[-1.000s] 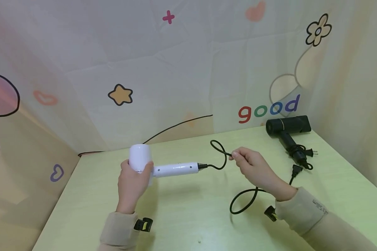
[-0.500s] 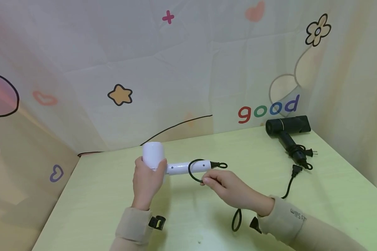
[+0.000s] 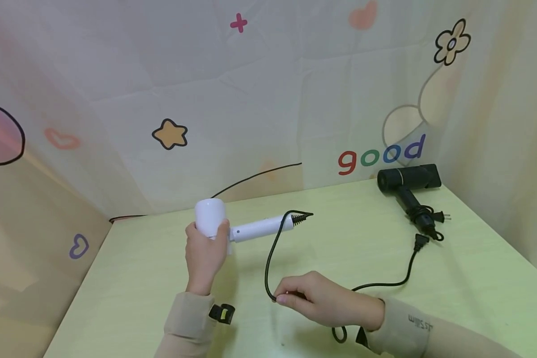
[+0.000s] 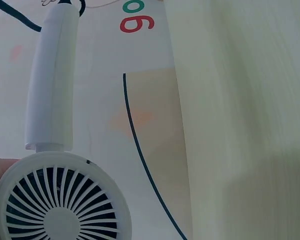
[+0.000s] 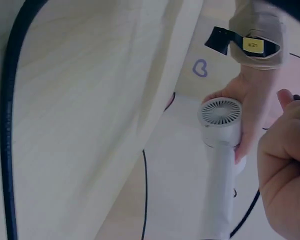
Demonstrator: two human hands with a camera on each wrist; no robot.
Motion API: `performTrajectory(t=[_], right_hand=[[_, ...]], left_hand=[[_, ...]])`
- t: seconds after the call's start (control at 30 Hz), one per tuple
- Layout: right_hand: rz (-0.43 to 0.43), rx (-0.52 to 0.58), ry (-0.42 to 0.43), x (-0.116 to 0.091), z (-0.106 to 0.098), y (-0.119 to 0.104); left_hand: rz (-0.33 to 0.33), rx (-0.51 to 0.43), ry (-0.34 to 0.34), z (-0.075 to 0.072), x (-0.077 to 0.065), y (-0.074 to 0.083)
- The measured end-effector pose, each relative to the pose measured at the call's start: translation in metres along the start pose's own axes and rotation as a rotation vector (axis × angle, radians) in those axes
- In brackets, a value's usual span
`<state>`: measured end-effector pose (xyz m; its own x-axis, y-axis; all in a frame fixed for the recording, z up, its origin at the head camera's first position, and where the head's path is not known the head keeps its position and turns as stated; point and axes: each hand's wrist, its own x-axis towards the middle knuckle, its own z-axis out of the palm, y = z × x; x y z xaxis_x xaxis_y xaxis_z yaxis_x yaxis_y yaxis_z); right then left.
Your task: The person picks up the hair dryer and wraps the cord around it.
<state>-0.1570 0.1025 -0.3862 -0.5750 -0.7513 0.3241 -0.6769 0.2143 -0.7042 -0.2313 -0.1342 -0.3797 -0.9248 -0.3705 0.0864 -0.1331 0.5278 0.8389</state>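
**White hair dryer point(image 3: 261, 228) in the left hand point(image 3: 206, 253), cord point(image 3: 268, 263) in the right point(image 3: 324, 301)!**

Biggest first: the printed backdrop point(image 3: 268, 99) rises beyond both hands, and the pale tabletop point(image 3: 138, 278) meets it at a back edge just past the white dryer's head. Look left: the side edge slants down toward the person, with a broad stretch of wood between it and the left hand. Over on the other flank, the right edge runs well beyond the right hand, and more tabletop lies between the two hands.

Now the grip! The left hand wraps the dryer's head from the near side, thumb toward the handle, holding it above the table. The handle reaches off to that hand's right, rising slightly, its tail end ahead of the right hand. In the left wrist view, the round slatted grille point(image 4: 60, 200) faces the camera.

Far ahead and to the right of the right hand lies a black hair dryer point(image 3: 409, 179), its own cord bundled round its handle.

And the cord: doubling back at the tail, it crosses the handle and drops to the right hand, thumb and forefinger pinching it. Past that hand it loops and runs out to a black plug point(image 3: 420, 242), just beside the black dryer's handle end.
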Motion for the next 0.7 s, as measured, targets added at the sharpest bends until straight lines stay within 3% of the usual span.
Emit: performTrajectory(t=[0.23,0.7], right_hand=[[0.108,0.022,-0.049,-0.001,0.002,0.008],[0.250,0.029,-0.055,0.002,-0.001,0.031]], left_hand=[[-0.016,-0.054,-0.024,-0.002,0.002,0.002],[-0.118,-0.243,-0.168,-0.005,-0.006,0.016]])
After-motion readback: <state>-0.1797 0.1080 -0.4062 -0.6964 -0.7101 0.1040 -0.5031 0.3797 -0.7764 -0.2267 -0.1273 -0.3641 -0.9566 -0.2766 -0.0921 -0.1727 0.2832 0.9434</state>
